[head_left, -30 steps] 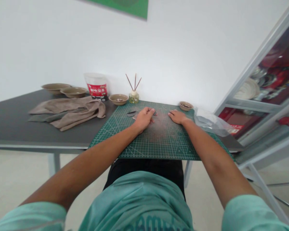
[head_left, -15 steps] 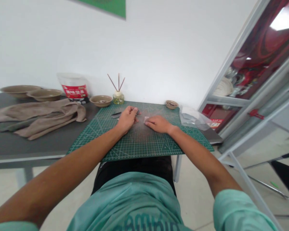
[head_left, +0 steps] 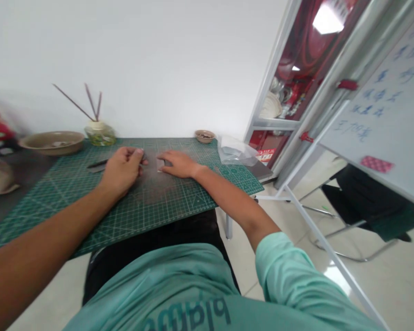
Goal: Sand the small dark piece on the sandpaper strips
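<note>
My left hand (head_left: 122, 172) is closed in a pinch above the cutting mat. A small dark thing barely shows at its fingertips, too hidden to name. Beside it, under its wrist side, a dark slim tool like a knife (head_left: 97, 164) lies on the mat. My right hand (head_left: 178, 164) rests low on the mat, its thumb and forefinger gripping a small flat grey piece (head_left: 159, 164) at the edges. Brownish dust covers the green cutting mat (head_left: 172, 195) between and below both hands.
At the back left stand a shallow brown bowl (head_left: 55, 141) and a glass reed diffuser (head_left: 100, 132) with sticks. A little bowl (head_left: 204, 135) with dark bits and a clear plastic bag (head_left: 236, 151) sit back right. A whiteboard (head_left: 382, 110) and a chair (head_left: 369, 202) stand farther right.
My view has swung to the right, so the table things shift left and the whiteboard shows more. The right thumb and forefinger have spread apart around the grey piece; the left hand keeps its pinch.
</note>
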`<state>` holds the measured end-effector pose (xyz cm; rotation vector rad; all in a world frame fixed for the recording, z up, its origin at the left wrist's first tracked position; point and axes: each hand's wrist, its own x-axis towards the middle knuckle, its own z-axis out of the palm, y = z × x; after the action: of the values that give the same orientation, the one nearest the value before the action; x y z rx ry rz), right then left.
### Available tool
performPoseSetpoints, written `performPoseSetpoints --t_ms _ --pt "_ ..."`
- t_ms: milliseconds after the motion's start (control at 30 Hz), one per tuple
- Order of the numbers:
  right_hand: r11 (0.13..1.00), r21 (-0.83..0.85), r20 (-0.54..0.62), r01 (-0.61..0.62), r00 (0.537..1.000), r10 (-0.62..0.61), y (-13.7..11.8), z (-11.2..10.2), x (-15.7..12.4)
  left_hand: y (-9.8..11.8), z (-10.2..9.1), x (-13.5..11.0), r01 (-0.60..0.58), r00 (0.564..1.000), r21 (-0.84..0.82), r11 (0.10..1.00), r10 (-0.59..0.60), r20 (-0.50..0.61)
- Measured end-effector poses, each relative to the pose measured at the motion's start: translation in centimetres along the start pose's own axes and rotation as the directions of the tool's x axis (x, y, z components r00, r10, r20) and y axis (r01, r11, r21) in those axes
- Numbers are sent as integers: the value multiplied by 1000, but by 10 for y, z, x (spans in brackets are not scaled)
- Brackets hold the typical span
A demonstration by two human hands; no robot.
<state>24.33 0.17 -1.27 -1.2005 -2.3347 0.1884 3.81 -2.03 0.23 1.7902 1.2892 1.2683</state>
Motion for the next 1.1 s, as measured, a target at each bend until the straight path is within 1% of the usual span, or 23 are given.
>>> performPoseSetpoints --t_ms 100,233,300,400,500,633,733,867,1000,1100 --pt "996 88 -71 -3 997 9 -1 1 0 0 -1 -1 -11 1000 4 1000 11 17" --pt "975 214 -151 -61 984 95 4 4 3 2 -1 -4 -15 999 20 1000 14 52" --pt "958 273 -154 -92 979 137 7 5 5 4 0 -4 -5 996 23 1000 3 88" --pt "930 350 -107 -116 981 162 7 8 7 1 2 -2 -7 991 24 1000 3 133" --pt "904 416 -68 -100 988 141 3 9 5 -5 5 1 -19 988 3 1000 19 153" --pt "866 498 -105 -39 989 105 -5 5 0 -11 6 2 -34 984 -55 998 43 174" --pt "833 553 -94 -7 993 71 -9 2 -5 -11 5 0 -41 983 -127 991 63 174" --pt "804 595 -81 19 996 37 -15 1 -11 -7 6 -4 -12 976 -224 974 61 211" --pt "794 606 -119 40 992 41 -21 -1 -13 -5 6 -8 2 970 -283 959 67 236" --pt "794 605 -156 56 986 49 -21 -4 -15 -6 5 -9 -3 965 -295 955 80 251"
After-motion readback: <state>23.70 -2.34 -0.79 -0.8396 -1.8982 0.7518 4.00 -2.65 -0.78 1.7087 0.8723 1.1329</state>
